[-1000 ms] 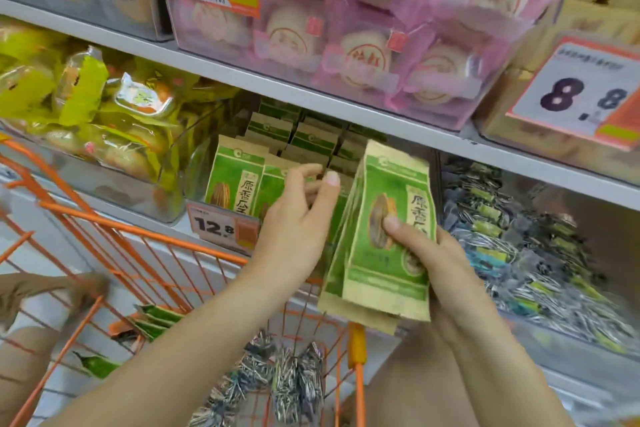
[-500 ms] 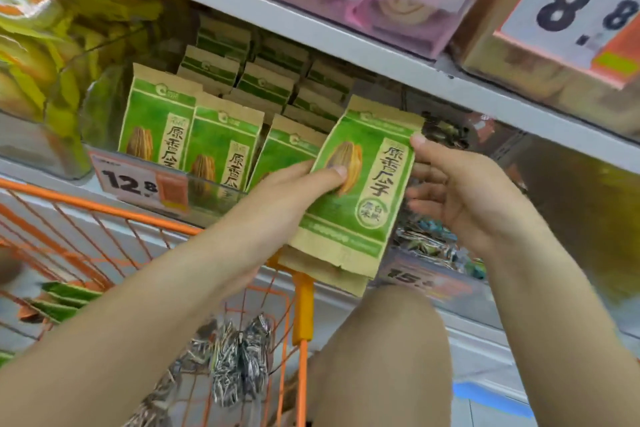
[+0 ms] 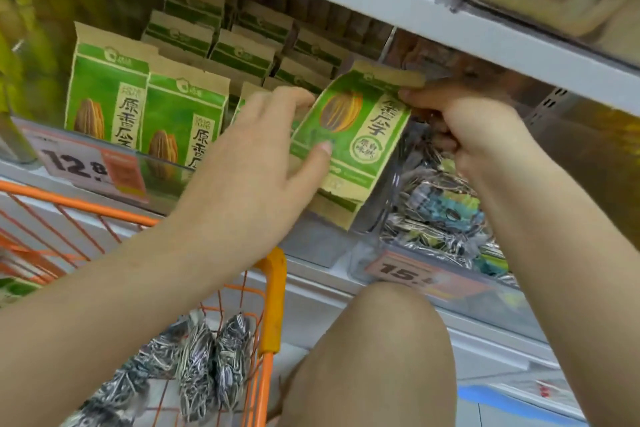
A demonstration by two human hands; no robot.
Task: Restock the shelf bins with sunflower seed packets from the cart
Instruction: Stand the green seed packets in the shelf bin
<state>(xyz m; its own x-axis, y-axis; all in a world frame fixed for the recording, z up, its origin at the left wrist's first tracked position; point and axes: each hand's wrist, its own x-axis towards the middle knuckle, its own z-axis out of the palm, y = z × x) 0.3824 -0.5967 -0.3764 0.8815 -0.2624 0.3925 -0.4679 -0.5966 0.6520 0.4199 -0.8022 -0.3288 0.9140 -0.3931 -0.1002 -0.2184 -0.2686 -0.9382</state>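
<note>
Both hands are up at the shelf here, working a small stack of green sunflower seed packets (image 3: pixel 349 135) into the clear bin (image 3: pixel 166 180) that holds the same kind. The stack is tilted, top leaning right, and sits at the right end of the bin, its lower edge about level with the bin's front wall. At least two or three packets are in the stack, going by the brown edges poking out below the front one.

The left hand (image 3: pixel 256 163) has its thumb pressed on the front packet's face and its fingers curled round the stack's left edge, so it's gripping the stack. The right hand (image 3: pixel 464 128) pinches the top right corner of the stack between thumb and fingers, with the other fingers curled in below.

Inside the bin, two packets (image 3: pixel 110 94) stand upright along the front wall on the left, and more rows stand behind them toward the back. A price tag (image 3: pixel 93 163) reading 12.8 is stuck on the bin's front left.

Just right of it is another clear bin (image 3: pixel 408 267) full of silvery striped seed packets (image 3: pixel 436 211), with a tag starting 15 on its front. The upper shelf board (image 3: pixel 415 17) runs right above the hands.

Down below, the orange cart (image 3: pixel 270 288) sits against the shelf, with more striped packets (image 3: pixel 207 357) lying in it. A bare knee (image 3: pixel 381 357) shows beside the cart's right corner.
</note>
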